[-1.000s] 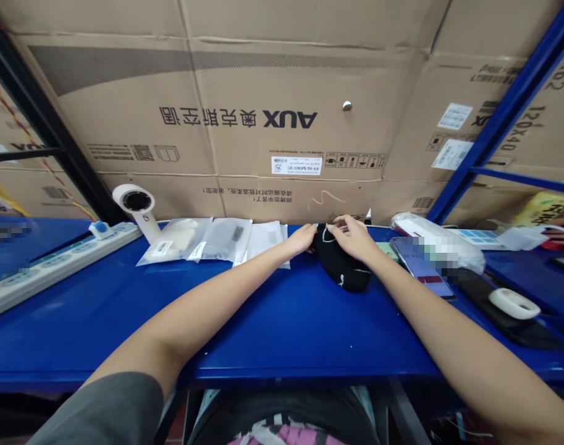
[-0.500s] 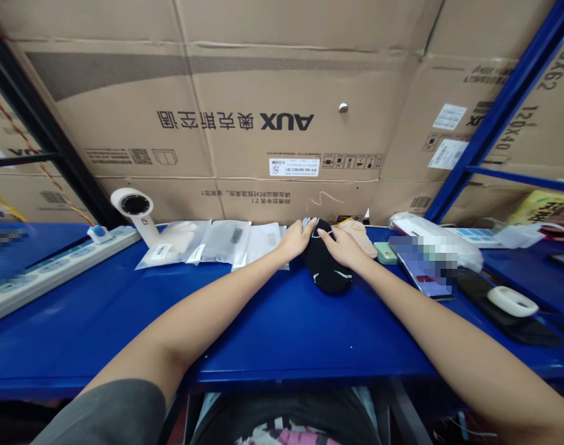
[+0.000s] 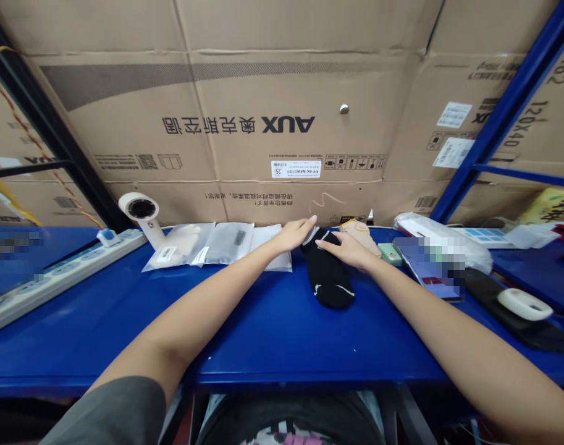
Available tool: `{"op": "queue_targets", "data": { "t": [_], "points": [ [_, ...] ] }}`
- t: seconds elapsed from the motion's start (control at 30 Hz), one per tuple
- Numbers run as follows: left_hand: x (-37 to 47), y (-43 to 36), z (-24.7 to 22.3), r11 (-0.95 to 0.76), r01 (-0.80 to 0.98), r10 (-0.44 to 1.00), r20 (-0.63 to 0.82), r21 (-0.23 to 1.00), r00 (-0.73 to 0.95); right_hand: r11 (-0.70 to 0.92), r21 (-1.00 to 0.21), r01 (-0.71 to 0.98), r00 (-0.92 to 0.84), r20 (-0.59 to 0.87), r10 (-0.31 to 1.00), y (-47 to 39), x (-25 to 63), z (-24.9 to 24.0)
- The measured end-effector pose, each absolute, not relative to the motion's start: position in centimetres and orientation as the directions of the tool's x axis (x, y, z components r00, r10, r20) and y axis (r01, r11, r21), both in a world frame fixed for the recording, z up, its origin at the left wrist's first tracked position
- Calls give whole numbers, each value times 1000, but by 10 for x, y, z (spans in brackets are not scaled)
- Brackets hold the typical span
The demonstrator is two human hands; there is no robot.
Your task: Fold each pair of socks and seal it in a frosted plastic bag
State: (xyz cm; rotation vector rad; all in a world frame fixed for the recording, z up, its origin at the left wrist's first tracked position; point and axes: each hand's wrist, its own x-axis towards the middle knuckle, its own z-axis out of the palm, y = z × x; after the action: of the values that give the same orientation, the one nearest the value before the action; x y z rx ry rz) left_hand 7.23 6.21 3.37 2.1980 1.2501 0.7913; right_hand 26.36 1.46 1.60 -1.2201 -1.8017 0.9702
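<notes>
A black sock (image 3: 330,278) with thin white lines at its toe and cuff lies on the blue table (image 3: 272,334), toe toward me. At its far left edge, my left hand (image 3: 296,235) is closed on the cuff; part of its fingers is hidden. My right hand (image 3: 349,248) grips the sock's right side, with the thumb on top and the other fingers out of sight. Just behind my right hand lies a beige piece with an orange line (image 3: 358,232). Several clear plastic packets (image 3: 230,242) rest left of my left hand.
A white handheld fan (image 3: 145,216) stands at the back left, near a long power strip (image 3: 63,272). To the right are a green box (image 3: 390,254), a phone (image 3: 430,272), a plastic-wrapped roll (image 3: 441,238) and a white oval device (image 3: 524,304). Cardboard (image 3: 244,80) forms the back wall.
The sock has been drawn out longer, its toe now slightly nearer me. My left hand has shifted a little along the cuff, and the right thumb lies flatter across the sock. The view has shifted slightly.
</notes>
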Motion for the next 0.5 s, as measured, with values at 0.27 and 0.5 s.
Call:
{"op": "queue_targets", "data": {
  "t": [0.27, 0.5],
  "points": [
    [32, 64, 29, -117, 965, 992, -16, 236, 124, 48, -999, -9, -184, 49, 982, 24, 265, 4],
    [31, 50, 22, -322, 929, 946, 18, 184, 325, -18, -988, -153, -130, 2, 991, 32, 271, 4]
  ]
}}
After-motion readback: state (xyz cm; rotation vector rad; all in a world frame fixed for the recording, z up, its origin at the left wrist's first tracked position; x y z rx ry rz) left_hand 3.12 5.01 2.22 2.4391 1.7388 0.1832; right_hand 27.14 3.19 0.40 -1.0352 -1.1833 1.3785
